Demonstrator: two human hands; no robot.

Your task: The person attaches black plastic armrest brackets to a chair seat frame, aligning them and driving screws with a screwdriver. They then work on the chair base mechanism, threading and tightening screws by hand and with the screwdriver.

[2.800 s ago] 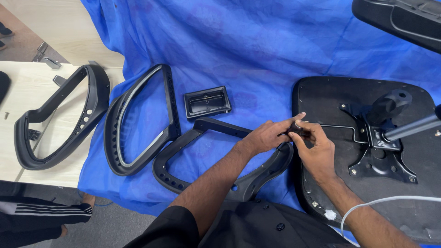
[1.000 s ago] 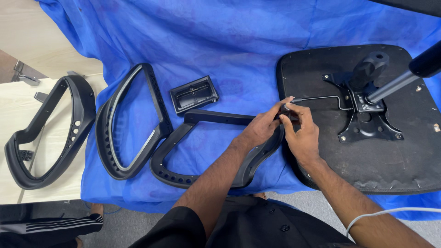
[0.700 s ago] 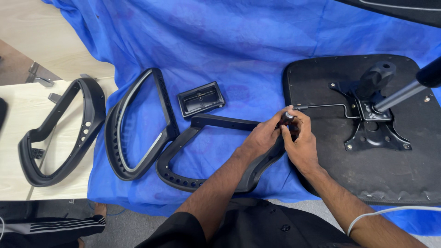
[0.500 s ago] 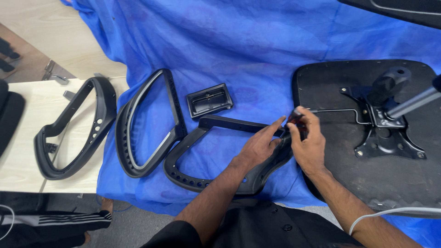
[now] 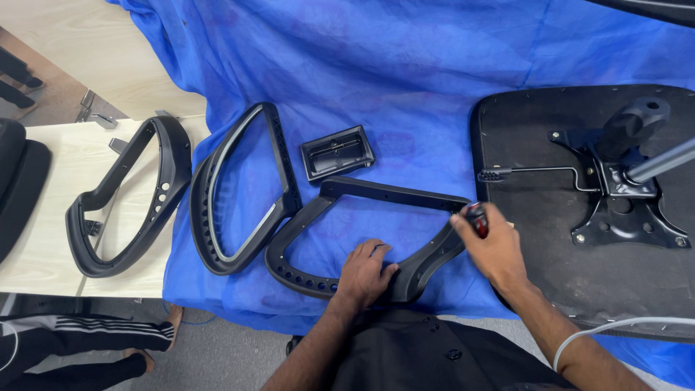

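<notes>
The left hand (image 5: 364,274) lies palm down on the near rail of a black chair armrest frame (image 5: 376,239) on the blue cloth (image 5: 405,65), fingers spread loosely and gripping nothing. Just right of it, the right hand (image 5: 492,250) pinches a small red-and-black tool (image 5: 476,219) between its fingertips, above the frame's right end and beside the upturned seat base (image 5: 536,246). Two more armrest frames (image 5: 242,192) lie to the left.

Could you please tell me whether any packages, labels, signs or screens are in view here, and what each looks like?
None show: only bare black chair parts on the blue cloth, with no packaging, sticker, sign or display visible.
</notes>
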